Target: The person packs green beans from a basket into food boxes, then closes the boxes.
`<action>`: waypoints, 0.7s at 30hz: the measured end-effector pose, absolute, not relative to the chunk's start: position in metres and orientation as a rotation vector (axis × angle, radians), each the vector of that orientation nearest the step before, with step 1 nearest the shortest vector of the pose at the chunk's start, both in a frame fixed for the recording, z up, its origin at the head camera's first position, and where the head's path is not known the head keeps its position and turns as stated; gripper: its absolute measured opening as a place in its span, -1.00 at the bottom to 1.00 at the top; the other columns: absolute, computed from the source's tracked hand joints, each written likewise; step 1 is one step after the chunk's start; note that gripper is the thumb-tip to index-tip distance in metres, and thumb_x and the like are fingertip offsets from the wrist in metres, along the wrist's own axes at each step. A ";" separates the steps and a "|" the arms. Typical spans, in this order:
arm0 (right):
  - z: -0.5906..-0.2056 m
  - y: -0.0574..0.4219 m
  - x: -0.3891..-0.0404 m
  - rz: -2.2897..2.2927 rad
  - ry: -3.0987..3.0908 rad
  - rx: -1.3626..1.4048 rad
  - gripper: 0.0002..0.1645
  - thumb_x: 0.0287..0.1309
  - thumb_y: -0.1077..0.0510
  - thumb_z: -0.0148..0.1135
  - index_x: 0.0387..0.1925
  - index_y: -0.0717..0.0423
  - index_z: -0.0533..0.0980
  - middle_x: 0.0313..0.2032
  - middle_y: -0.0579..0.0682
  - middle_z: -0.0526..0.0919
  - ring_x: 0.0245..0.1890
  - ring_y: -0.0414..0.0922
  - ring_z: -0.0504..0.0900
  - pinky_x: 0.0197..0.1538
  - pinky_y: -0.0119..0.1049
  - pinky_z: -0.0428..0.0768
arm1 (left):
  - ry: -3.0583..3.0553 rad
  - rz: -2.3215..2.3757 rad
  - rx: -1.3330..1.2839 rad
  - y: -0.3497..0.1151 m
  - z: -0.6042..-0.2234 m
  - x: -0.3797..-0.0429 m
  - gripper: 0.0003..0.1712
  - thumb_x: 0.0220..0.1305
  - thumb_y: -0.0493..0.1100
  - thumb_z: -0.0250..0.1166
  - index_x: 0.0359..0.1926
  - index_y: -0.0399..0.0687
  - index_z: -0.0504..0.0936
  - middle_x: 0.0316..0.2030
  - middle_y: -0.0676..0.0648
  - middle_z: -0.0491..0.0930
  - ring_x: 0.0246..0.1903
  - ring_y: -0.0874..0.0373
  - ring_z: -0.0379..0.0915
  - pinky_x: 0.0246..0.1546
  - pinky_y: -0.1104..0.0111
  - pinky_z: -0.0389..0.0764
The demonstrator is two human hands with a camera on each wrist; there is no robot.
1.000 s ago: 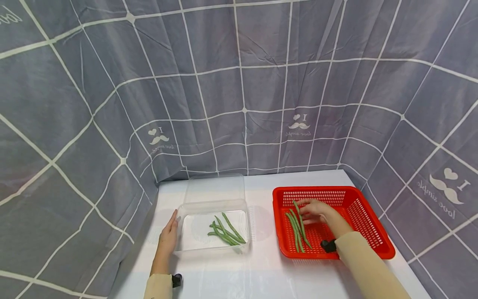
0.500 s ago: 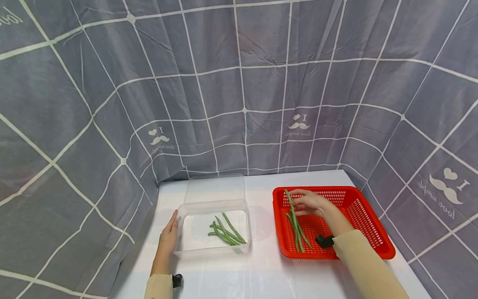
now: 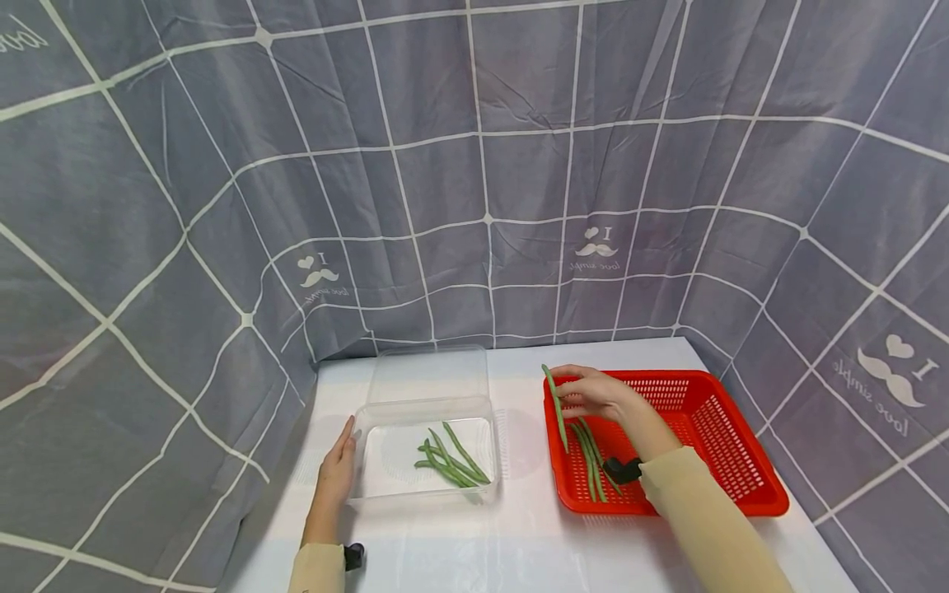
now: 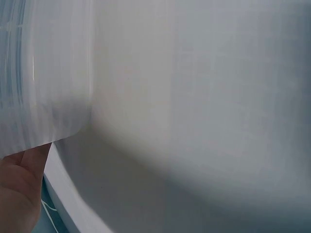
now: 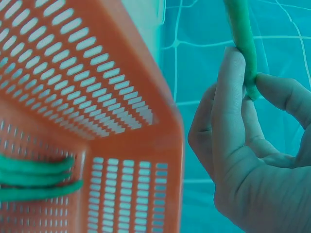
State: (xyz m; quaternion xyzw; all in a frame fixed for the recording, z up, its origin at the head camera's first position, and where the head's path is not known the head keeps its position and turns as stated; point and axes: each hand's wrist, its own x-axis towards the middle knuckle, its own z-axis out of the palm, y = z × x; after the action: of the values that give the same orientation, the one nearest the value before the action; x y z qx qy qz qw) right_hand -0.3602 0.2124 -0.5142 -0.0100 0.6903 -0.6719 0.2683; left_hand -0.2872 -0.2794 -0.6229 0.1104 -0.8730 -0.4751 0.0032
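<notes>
My right hand (image 3: 596,391) pinches a green bean (image 3: 554,408) over the left rim of the red plastic basket (image 3: 730,449). In the right wrist view, thumb and fingertips hold this bean (image 5: 242,34) near one end, above and outside the basket wall. Three more green beans (image 3: 591,461) lie together on the basket floor, at its left side. On the left stands a clear plastic container (image 3: 389,461) with several green beans (image 3: 447,463) in its right half. My left hand (image 3: 337,471) rests with extended fingers against the container's left wall (image 4: 58,73).
Behind the container lies a clear lid (image 3: 430,375), flat on the white table (image 3: 519,535). A grey grid-patterned curtain (image 3: 415,189) encloses the table at the back and both sides. White table surface separates the container from the basket.
My right hand has lifted one green bean from the basket and carried it up and left to the basket's left rim. My left hand and the container have stayed in place.
</notes>
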 end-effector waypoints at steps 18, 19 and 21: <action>-0.512 0.149 -0.373 -1.811 1.772 -0.039 -0.26 0.34 0.39 0.15 0.52 0.26 0.26 -0.13 0.05 0.61 -0.20 -0.11 0.71 -0.04 -0.18 0.84 | -2.723 -1.505 0.343 -0.280 -0.622 -0.286 -0.37 0.77 0.06 -0.21 0.72 0.24 0.01 0.66 -0.26 0.07 0.65 -0.38 -0.06 0.64 -0.28 0.02; -0.513 0.145 -0.373 -1.808 1.771 -0.038 -0.27 0.33 0.39 0.15 0.51 0.26 0.27 -0.13 0.05 0.62 -0.20 -0.11 0.72 -0.04 -0.17 0.84 | -2.721 -1.507 0.344 -0.279 -0.622 -0.286 -0.38 0.77 0.06 -0.21 0.72 0.24 0.02 0.65 -0.26 0.08 0.65 -0.37 -0.06 0.64 -0.28 0.02; -0.513 0.138 -0.375 -1.797 1.767 -0.030 -0.27 0.31 0.40 0.17 0.50 0.24 0.29 -0.12 0.04 0.63 -0.21 -0.10 0.73 -0.04 -0.16 0.85 | -2.718 -1.505 0.339 -0.278 -0.622 -0.287 -0.37 0.77 0.06 -0.21 0.72 0.22 0.03 0.65 -0.27 0.10 0.64 -0.38 -0.04 0.64 -0.29 0.03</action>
State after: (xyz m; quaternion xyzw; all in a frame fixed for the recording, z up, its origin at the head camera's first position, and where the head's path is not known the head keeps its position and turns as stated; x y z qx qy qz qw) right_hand -0.3748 0.1380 -0.5128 -0.0114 0.6675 -0.6788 0.3058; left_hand -0.2869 -0.2785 -0.6215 0.1086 -0.8696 -0.4816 0.0082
